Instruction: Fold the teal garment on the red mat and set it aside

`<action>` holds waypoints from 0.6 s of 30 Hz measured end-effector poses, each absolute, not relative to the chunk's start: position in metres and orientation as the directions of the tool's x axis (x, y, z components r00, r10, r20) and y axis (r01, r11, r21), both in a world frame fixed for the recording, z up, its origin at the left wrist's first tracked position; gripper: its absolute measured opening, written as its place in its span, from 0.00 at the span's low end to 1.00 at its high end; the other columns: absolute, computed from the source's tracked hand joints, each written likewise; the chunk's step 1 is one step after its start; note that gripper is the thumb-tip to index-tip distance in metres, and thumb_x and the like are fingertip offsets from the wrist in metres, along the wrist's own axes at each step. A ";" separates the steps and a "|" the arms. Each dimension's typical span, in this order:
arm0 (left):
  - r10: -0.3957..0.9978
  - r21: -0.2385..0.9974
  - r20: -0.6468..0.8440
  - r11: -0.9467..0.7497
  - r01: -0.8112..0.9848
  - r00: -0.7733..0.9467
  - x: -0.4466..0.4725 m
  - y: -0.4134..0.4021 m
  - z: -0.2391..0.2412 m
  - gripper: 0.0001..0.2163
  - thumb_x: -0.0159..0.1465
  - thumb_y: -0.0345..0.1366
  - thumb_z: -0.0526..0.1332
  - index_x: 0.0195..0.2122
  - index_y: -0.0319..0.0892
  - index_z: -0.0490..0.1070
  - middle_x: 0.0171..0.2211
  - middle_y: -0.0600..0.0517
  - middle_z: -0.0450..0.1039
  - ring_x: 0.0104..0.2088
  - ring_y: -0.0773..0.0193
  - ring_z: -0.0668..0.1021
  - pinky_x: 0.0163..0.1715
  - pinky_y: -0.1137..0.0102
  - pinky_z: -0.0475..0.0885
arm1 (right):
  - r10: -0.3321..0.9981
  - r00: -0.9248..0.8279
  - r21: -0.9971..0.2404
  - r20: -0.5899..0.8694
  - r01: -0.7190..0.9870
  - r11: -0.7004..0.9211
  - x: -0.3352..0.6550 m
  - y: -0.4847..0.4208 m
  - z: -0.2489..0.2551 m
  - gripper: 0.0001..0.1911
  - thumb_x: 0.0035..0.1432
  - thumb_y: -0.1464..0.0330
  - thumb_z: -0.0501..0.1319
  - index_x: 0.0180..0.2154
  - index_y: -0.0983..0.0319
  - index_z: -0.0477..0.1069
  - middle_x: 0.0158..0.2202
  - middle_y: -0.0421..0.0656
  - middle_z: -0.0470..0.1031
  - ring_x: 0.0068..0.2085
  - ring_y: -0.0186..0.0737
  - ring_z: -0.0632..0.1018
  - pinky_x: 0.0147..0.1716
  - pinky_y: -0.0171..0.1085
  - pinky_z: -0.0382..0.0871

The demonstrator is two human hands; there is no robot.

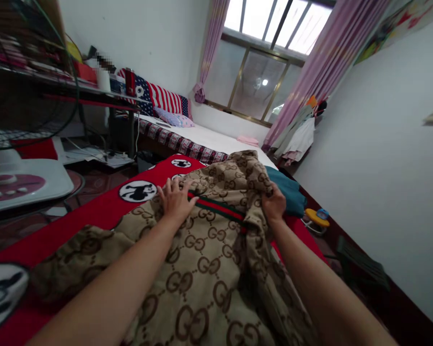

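Observation:
A tan blanket (209, 259) printed with brown interlocked letters and a green-red stripe lies bunched over a red bedspread (94, 211) with black-and-white round pictures. My left hand (175, 199) rests flat on the blanket near the stripe, fingers spread. My right hand (273, 202) is closed on a raised fold of the blanket at its far right side, lifting it. A teal cloth (288, 192) lies just beyond the right hand.
A second bed (216, 139) with pillows stands by the window. A white fan base (25, 180) and a cluttered desk (75, 86) are at left. A yellow toy (315, 218) lies on the floor at right, near a white wall.

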State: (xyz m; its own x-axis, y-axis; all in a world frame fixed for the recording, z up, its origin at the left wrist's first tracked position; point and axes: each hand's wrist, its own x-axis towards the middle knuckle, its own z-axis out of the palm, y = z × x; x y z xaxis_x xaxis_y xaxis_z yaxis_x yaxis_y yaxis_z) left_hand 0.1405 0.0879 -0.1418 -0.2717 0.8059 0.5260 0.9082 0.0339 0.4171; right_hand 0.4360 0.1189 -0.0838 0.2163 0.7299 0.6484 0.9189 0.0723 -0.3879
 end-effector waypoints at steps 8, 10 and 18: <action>0.867 0.586 0.355 0.084 0.806 -0.349 0.106 0.098 -0.148 0.25 0.61 0.40 0.59 0.60 0.49 0.63 0.51 0.43 0.72 0.51 0.50 0.75 0.48 0.61 0.70 | 0.844 0.196 -0.344 0.499 0.939 -0.014 0.469 0.035 -0.073 0.32 0.57 0.57 0.58 0.59 0.66 0.61 0.56 0.56 0.68 0.58 0.53 0.69 0.56 0.49 0.62; 0.874 0.592 0.360 0.056 0.804 -0.326 0.110 0.097 -0.148 0.24 0.61 0.39 0.58 0.61 0.48 0.63 0.50 0.43 0.72 0.50 0.50 0.75 0.47 0.62 0.70 | 0.914 -0.059 -0.301 0.403 0.934 0.193 0.456 -0.004 -0.081 0.31 0.57 0.55 0.58 0.58 0.61 0.63 0.57 0.52 0.68 0.58 0.51 0.69 0.57 0.48 0.61; 0.939 0.468 0.315 -0.030 0.883 -0.135 0.099 0.099 -0.139 0.26 0.57 0.29 0.59 0.58 0.47 0.66 0.48 0.46 0.74 0.47 0.53 0.75 0.46 0.66 0.69 | 0.955 -0.258 -0.259 0.148 0.922 0.289 0.498 -0.067 -0.116 0.31 0.43 0.77 0.53 0.52 0.60 0.70 0.46 0.45 0.76 0.46 0.44 0.78 0.47 0.41 0.70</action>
State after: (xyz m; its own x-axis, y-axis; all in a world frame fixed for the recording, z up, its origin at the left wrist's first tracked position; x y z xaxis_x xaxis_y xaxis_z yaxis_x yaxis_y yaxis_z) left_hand 0.0991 0.0994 -0.1390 -0.1352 0.9393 0.3152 0.8835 -0.0297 0.4675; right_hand 0.4975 -0.0668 -0.1164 -0.2580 0.9547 0.1484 0.9216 0.2892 -0.2588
